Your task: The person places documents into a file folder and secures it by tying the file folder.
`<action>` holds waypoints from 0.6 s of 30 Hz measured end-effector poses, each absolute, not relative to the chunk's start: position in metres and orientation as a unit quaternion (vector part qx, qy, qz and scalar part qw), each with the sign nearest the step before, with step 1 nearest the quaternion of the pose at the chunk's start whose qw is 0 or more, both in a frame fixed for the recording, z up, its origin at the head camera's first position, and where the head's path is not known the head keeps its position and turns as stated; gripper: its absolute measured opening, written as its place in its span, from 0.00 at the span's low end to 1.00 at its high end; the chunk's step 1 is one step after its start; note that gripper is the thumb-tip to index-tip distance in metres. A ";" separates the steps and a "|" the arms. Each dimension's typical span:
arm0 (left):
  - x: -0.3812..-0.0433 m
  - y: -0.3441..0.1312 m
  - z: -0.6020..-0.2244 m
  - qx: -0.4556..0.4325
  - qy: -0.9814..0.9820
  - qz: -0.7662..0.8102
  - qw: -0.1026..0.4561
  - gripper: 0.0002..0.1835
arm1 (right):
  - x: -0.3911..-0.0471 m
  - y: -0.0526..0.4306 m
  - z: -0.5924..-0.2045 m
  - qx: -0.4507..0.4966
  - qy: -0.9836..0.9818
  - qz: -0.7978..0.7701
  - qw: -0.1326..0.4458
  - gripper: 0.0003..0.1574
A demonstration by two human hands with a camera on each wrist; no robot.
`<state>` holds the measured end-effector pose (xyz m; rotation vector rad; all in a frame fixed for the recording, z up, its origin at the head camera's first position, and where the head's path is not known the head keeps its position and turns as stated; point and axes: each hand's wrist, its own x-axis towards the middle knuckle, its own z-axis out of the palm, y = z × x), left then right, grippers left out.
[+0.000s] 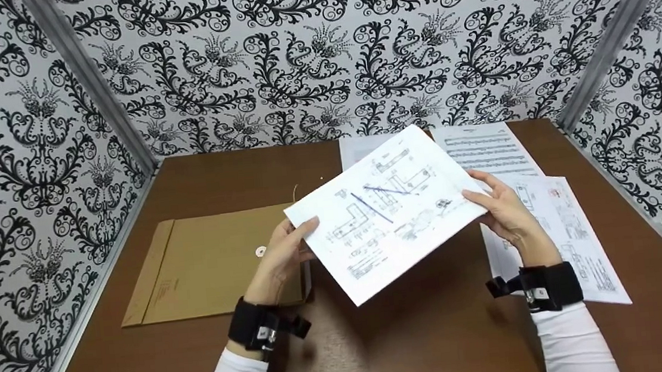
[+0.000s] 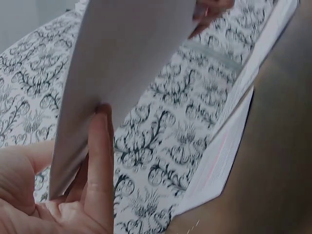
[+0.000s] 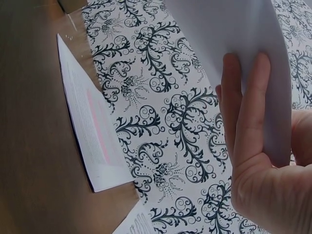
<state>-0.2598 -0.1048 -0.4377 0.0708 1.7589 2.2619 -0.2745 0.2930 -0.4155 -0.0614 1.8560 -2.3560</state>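
Note:
A white sheet of paper, or a thin stack of them, is held tilted above the table by both hands. Printed technical drawings cover its face, crossed by two dark blue pen strokes. My left hand pinches its left edge, thumb on the printed face; the left wrist view shows fingers pressed against the blank back. On the opposite edge my right hand grips a corner likewise, and its fingers spread over the back in the right wrist view. Whether more than one sheet is held I cannot tell.
A brown string-tie envelope lies at the left of the wooden table. At the right rests a drawing sheet with a red stamp. Behind it are a sheet of music and another, partly hidden paper. Patterned walls enclose the table.

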 end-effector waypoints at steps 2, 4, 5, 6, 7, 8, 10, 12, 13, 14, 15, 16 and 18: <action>-0.257 -0.099 -0.437 0.035 0.614 0.776 0.139 0.15 | -0.274 0.292 -0.414 -0.016 0.616 -0.785 0.064 0.27; -0.254 -0.094 -0.437 0.050 0.621 0.769 0.143 0.17 | -0.274 0.292 -0.413 -0.014 0.615 -0.786 0.057 0.26; -0.252 -0.092 -0.436 0.057 0.622 0.767 0.146 0.18 | -0.273 0.291 -0.413 -0.014 0.613 -0.788 0.054 0.26; -0.251 -0.090 -0.436 0.063 0.625 0.764 0.150 0.19 | -0.273 0.291 -0.413 -0.014 0.613 -0.788 0.052 0.26; -0.250 -0.088 -0.436 0.068 0.629 0.760 0.151 0.20 | -0.273 0.291 -0.413 -0.016 0.613 -0.788 0.049 0.26; -0.249 -0.086 -0.436 0.072 0.631 0.757 0.152 0.21 | -0.273 0.291 -0.413 -0.017 0.615 -0.787 0.047 0.26; -0.247 -0.084 -0.437 0.076 0.636 0.753 0.153 0.22 | -0.272 0.290 -0.413 -0.021 0.616 -0.786 0.044 0.26; -0.247 -0.083 -0.438 0.081 0.638 0.751 0.151 0.23 | -0.272 0.290 -0.413 -0.025 0.618 -0.784 0.043 0.26; -0.247 -0.083 -0.439 0.081 0.635 0.754 0.148 0.23 | -0.272 0.289 -0.413 -0.026 0.619 -0.784 0.043 0.26; -0.248 -0.084 -0.439 0.081 0.633 0.756 0.145 0.23 | -0.272 0.288 -0.413 -0.028 0.620 -0.783 0.044 0.25; -0.249 -0.084 -0.440 0.080 0.630 0.759 0.141 0.23 | -0.272 0.288 -0.413 -0.031 0.620 -0.783 0.046 0.25; -0.249 -0.085 -0.440 0.080 0.630 0.761 0.136 0.23 | -0.272 0.287 -0.413 -0.034 0.620 -0.782 0.049 0.25; -0.250 -0.086 -0.441 0.080 0.631 0.762 0.126 0.22 | -0.272 0.286 -0.414 -0.042 0.621 -0.781 0.056 0.25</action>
